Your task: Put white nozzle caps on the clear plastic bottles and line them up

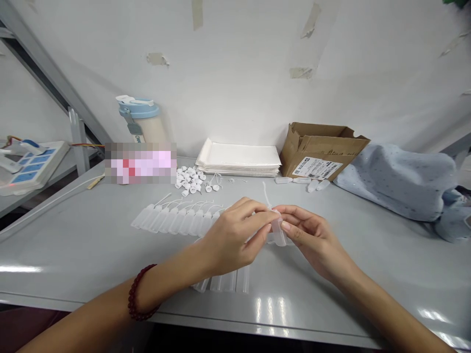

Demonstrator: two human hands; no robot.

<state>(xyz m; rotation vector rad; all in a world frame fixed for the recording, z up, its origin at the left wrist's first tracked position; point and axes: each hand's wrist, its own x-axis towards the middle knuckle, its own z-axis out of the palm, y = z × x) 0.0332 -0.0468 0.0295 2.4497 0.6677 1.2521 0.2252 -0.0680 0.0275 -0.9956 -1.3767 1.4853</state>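
Note:
A small translucent plastic bottle [279,235] is held above the table between my two hands, tilted slightly. A thin white strap [266,195] sticks up from its top end. My left hand [235,233] is closed, its fingertips at the top of the bottle. My right hand [312,238] pinches the bottle's side between thumb and fingers. Behind my left forearm lies a row of similar bottles [176,221] with white straps at their upper ends. More translucent bottles [230,281] lie nearer the front edge, partly hidden by my left arm. Others show partly beneath my hands.
Small white caps [189,179] are piled at the back, beside a stack of white padded envelopes [239,157]. A cardboard box [324,147] stands right of them, with several loose bottles [318,185] before it. Grey-blue cloth [401,181] lies at right; a tumbler [142,120] stands back left.

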